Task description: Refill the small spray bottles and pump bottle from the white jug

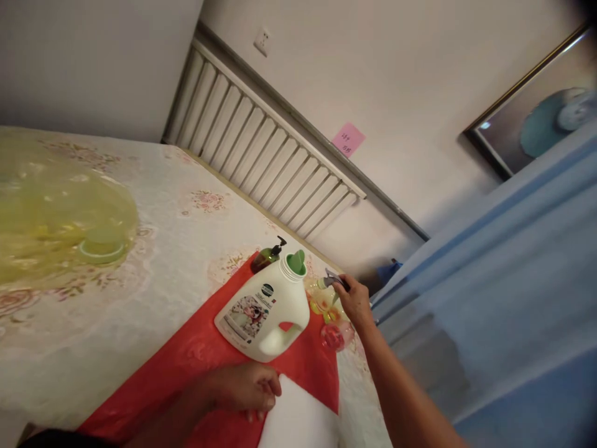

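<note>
Head view: the right hand [357, 303] has its grip closed on a spray bottle [330, 298] at the counter [177, 205] edge — just beside 1 white jug [263, 311]. The left hand [247, 387], fingers curled, presses a white sheet [298, 420] on the red mat [186, 354]; open counter stretches leftward.

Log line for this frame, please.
right hand grips spray bottle | left hand on white sheet | white jug between, on red mat
</note>
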`<action>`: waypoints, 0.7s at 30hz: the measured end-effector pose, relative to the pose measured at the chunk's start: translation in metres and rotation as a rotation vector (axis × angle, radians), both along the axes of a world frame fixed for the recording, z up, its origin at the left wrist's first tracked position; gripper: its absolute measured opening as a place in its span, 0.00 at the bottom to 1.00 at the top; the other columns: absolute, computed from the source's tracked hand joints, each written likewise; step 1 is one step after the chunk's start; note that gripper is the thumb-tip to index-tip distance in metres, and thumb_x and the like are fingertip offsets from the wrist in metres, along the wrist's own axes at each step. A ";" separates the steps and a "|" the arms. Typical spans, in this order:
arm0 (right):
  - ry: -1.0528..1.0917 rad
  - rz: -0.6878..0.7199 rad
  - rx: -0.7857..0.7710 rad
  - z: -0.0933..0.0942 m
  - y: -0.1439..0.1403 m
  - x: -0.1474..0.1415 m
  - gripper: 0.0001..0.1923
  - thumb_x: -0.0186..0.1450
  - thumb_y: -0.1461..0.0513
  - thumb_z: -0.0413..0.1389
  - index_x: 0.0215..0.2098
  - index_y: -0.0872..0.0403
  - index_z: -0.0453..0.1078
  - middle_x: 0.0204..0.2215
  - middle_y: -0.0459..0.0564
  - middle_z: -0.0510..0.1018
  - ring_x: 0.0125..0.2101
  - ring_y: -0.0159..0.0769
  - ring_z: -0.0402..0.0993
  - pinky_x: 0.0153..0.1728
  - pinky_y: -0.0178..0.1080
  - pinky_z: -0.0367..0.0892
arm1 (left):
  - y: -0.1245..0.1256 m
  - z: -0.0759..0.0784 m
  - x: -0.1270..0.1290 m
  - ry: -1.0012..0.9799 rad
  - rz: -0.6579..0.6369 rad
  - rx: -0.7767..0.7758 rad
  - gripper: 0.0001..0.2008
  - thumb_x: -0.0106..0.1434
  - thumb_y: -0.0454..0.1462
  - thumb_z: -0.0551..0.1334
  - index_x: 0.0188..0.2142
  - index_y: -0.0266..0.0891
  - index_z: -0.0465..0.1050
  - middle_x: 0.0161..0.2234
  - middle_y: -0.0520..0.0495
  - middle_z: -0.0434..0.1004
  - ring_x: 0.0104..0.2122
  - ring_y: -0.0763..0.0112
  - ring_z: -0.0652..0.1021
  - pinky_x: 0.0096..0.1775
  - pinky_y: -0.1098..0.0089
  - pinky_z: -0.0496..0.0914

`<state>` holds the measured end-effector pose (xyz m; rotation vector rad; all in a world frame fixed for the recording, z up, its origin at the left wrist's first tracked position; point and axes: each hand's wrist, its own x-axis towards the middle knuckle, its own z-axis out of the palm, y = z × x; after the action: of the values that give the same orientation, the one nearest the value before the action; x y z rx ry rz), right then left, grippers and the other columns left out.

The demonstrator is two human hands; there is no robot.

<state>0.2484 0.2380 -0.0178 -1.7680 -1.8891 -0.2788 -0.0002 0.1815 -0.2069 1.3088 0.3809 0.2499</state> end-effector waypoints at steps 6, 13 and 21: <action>-0.033 -0.092 0.000 0.017 -0.073 0.025 0.16 0.63 0.53 0.52 0.36 0.55 0.77 0.27 0.51 0.81 0.26 0.40 0.74 0.29 0.38 0.65 | -0.004 0.009 -0.002 -0.024 0.035 0.041 0.18 0.52 0.34 0.63 0.45 0.36 0.73 0.33 0.49 0.75 0.31 0.64 0.77 0.36 0.64 0.70; -0.001 -0.118 -0.059 0.026 -0.141 0.024 0.13 0.64 0.54 0.53 0.34 0.53 0.75 0.25 0.49 0.80 0.24 0.38 0.72 0.25 0.37 0.64 | -0.004 0.006 -0.002 -0.092 0.096 0.077 0.29 0.52 0.34 0.67 0.55 0.39 0.69 0.54 0.41 0.75 0.55 0.52 0.72 0.54 0.58 0.66; 0.267 0.017 -0.261 0.012 -0.164 -0.016 0.12 0.64 0.54 0.55 0.31 0.54 0.74 0.22 0.44 0.71 0.24 0.34 0.65 0.25 0.35 0.60 | -0.005 0.017 -0.013 -0.121 0.142 0.127 0.42 0.52 0.37 0.71 0.65 0.43 0.57 0.68 0.42 0.55 0.66 0.50 0.57 0.61 0.58 0.58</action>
<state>0.2324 0.0738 -0.0058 -1.8479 -1.8081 0.2115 -0.0130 0.1770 -0.1897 1.3850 0.3603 0.4766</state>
